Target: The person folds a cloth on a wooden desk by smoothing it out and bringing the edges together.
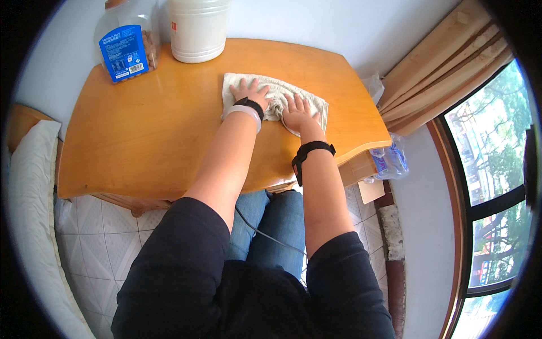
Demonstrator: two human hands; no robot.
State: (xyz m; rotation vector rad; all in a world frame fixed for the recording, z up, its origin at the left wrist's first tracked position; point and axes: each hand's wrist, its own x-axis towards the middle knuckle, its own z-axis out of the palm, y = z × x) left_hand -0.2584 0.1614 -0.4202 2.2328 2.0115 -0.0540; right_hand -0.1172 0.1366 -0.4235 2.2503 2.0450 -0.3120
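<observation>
A pale, cream-coloured cloth lies spread on the wooden table, toward its back and right of the middle. My left hand rests flat on the cloth's left part with the fingers spread. On its right part lies my right hand, palm down and fingers apart. Between the two hands the fabric is bunched into small folds. Both hands press on the cloth from above, and neither grips it. Each wrist wears a black band, and the left one also a pale bracelet.
A clear plastic jar with a blue label and brown contents stands at the table's back left. Beside it is a white bucket-like container. A tan curtain and a window are to the right, a bed to the left.
</observation>
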